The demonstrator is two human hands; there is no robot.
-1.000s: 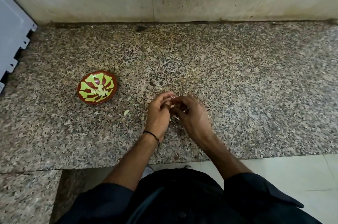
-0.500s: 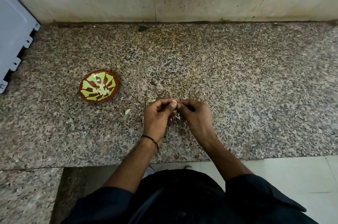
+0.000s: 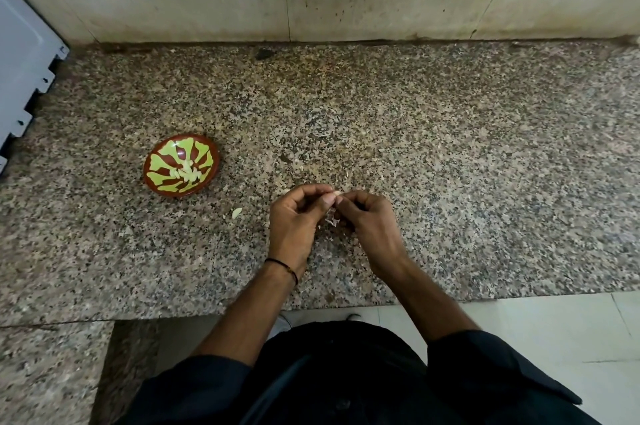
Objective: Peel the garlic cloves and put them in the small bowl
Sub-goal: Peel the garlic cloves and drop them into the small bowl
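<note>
- The garlic clove (image 3: 336,194) was held above the worktop (image 3: 467,164), between the two hands and near the front edge.
- The left hand (image 3: 294,216) had its fingers curled, with thumb and forefinger pinching one end of the clove.
- The right hand (image 3: 370,223) was also curled, and its fingertips pinched the opposite end. Whether they held skin or flesh could not be told.
- Only a small pale part of the clove showed between the fingertips. Its long axis appeared to run roughly left to right, from one hand to the other. Which end was the root end could not be told.
- Handling judgement: the clove is light, small and firm, and its skin is thin, papery and tears easily. Once bare, it is likely to be slick.
- Recommended hold: grip the body across its width with one hand and lift the skin from one tip with the other.
- Pale skin scraps (image 3: 332,220) hung just below the fingertips.
- The small bowl (image 3: 180,193) stood upright on the worktop, well to the left of the hands. It contained peeled cloves (image 3: 188,173).
- One pale loose piece (image 3: 237,213) lay on the worktop between the bowl and the left hand.
</note>
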